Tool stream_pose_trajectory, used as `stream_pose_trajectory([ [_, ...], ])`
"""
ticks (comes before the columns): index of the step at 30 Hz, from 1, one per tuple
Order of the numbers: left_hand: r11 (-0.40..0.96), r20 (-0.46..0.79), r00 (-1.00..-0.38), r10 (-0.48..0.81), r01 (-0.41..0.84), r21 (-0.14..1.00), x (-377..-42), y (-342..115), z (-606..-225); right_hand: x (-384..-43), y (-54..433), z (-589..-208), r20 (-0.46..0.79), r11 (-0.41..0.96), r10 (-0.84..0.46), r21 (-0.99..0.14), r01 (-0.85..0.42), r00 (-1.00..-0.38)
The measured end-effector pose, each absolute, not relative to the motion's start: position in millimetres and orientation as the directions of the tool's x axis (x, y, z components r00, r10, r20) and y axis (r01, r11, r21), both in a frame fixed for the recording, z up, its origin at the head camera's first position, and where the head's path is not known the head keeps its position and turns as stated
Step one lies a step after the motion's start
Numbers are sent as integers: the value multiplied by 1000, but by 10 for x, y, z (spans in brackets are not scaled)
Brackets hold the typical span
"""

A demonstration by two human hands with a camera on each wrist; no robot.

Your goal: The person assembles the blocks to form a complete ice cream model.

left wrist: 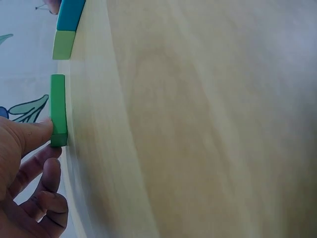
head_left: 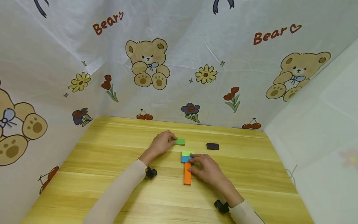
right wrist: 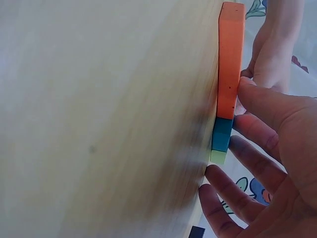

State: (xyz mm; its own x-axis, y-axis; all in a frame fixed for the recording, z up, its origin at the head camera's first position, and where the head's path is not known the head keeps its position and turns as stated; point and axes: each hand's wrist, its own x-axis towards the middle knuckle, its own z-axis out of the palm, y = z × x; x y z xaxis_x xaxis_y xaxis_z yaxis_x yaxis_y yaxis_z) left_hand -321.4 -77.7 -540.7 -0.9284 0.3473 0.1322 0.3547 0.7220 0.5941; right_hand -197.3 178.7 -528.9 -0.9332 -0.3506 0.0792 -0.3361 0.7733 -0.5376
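Note:
A green wooden block lies on the tabletop, and my left hand pinches its left end between thumb and index finger. In the left wrist view, the other fingers of that hand curl loosely below the green block. Nearer to me, a light green block and a blue block sit side by side. An orange block extends from the blue one towards me. My right hand rests along the right of this group, its thumb by the orange block and its extended fingertips at the blue block.
A dark block lies to the right of the green one. The wooden table meets a white bear-print cloth at its back edge, with more cloth at both sides. Black wrist cameras are strapped on both arms.

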Motion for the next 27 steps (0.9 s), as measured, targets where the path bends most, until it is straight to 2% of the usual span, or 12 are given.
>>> stream_pose_trajectory([
  [27, 712, 128, -912, 390, 387, 586, -3269, -416, -5436, -1985, 1800, -5305, 101, 760, -357, -546, -352, -929],
])
